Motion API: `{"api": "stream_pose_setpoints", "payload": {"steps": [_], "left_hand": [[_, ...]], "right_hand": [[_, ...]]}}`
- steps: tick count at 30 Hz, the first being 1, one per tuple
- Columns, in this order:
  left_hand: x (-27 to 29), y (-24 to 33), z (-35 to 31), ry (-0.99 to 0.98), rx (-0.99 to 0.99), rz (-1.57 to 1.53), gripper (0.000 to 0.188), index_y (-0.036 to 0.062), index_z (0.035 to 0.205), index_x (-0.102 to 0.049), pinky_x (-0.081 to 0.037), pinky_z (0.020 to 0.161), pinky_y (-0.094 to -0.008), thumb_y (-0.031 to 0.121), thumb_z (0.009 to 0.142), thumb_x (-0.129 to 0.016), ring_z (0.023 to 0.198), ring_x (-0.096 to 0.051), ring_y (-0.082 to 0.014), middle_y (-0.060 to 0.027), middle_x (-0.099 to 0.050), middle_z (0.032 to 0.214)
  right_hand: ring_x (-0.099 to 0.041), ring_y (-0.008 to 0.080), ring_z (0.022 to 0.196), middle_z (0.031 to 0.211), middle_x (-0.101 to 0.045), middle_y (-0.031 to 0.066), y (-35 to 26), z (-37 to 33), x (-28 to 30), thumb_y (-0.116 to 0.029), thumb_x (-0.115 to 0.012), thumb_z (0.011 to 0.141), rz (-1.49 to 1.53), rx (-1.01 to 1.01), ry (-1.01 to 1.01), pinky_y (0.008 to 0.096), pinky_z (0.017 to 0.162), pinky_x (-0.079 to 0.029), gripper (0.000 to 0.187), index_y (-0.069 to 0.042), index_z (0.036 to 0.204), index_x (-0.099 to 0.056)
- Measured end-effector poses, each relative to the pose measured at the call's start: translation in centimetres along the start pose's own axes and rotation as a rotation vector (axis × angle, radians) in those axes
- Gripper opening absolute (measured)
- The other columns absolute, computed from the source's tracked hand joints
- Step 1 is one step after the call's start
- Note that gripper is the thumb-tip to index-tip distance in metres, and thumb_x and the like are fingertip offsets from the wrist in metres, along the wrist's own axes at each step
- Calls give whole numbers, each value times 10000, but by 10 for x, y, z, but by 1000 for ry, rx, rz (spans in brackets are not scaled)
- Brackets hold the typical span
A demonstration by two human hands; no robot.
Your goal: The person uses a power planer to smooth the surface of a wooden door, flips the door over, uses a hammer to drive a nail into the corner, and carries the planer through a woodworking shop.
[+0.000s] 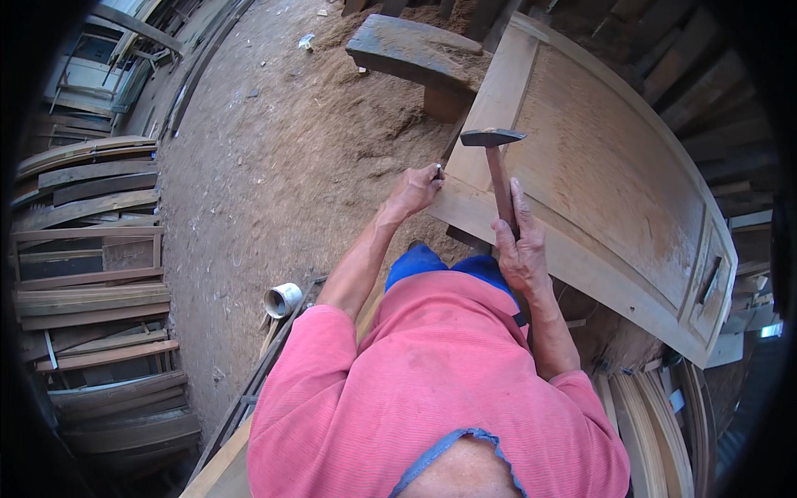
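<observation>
A panelled wooden door point(614, 158) lies in front of me and to the right, dusted with sawdust. My right hand point(523, 253) is closed round the wooden handle of a hammer point(501, 178). The hammer stands head up, its dark metal head above the door's near left part. At the door's left corner, my left hand point(413, 191) is closed, its fingers beside the edge. A small pale end of something shows at those fingertips; the rest is hidden in the hand. A dark narrow thing or slot point(710, 280) shows at the door's right end.
A thick worn timber beam point(407, 50) stands beyond the door's left side. Sawdust covers the ground point(274, 166). A white container point(283, 300) lies left of me. Stacked boards point(91, 299) line the left; more planks point(652, 423) lie at lower right.
</observation>
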State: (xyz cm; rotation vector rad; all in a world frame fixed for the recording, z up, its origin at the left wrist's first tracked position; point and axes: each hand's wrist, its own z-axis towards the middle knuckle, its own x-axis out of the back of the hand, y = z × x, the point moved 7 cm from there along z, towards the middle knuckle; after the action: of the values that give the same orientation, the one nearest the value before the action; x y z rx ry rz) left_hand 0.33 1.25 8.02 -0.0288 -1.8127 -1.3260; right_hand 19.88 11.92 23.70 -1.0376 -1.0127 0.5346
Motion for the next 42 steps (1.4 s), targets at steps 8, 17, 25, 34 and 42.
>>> {"api": "stream_pose_setpoints", "payload": {"steps": [8, 17, 25, 34, 42], "left_hand": [[4, 10, 3, -24, -99, -20, 79, 56, 922, -616, -508, 657, -474, 103, 858, -617, 772, -645, -420, -215, -654, 800], [-1, 10, 3, -55, -107, 51, 95, 77, 944, -639, -527, 671, -449, 140, 876, -620, 769, -670, -373, -181, -675, 817], [-5, 8, 1, -50, -155, 57, 116, 77, 955, -644, -522, 676, -462, 138, 868, -597, 777, -657, -395, -200, -661, 806], [-5, 9, 5, -94, -153, 92, 102, 74, 933, -639, -513, 654, -466, 140, 873, -589, 756, -648, -403, -203, -655, 787], [-4, 9, 3, -85, -168, 65, 101, 85, 942, -638, -512, 649, -464, 137, 877, -582, 737, -650, -400, -198, -656, 776]], "right_hand": [[-622, 297, 730, 941, -636, 230, 1, -4, 0, -13, -554, 895, -12, -119, -29, 360, 708, -499, 637, -30, 1494, -336], [-631, 350, 761, 1024, -642, 228, 2, 1, -4, -20, -546, 898, -78, -46, -61, 397, 730, -506, 643, -45, 1501, -323], [-616, 445, 894, 1027, -632, 259, 22, 6, -20, -63, -565, 884, -438, 29, -219, 474, 776, -492, 642, -99, 1490, -356], [-623, 455, 894, 1015, -641, 277, 32, 2, -19, -74, -568, 890, -371, -26, -219, 475, 799, -497, 611, -106, 1473, -391], [-626, 444, 846, 914, -647, 254, 8, 4, -3, -84, -559, 893, -149, -23, -25, 495, 759, -500, 600, -90, 1468, -390]]}}
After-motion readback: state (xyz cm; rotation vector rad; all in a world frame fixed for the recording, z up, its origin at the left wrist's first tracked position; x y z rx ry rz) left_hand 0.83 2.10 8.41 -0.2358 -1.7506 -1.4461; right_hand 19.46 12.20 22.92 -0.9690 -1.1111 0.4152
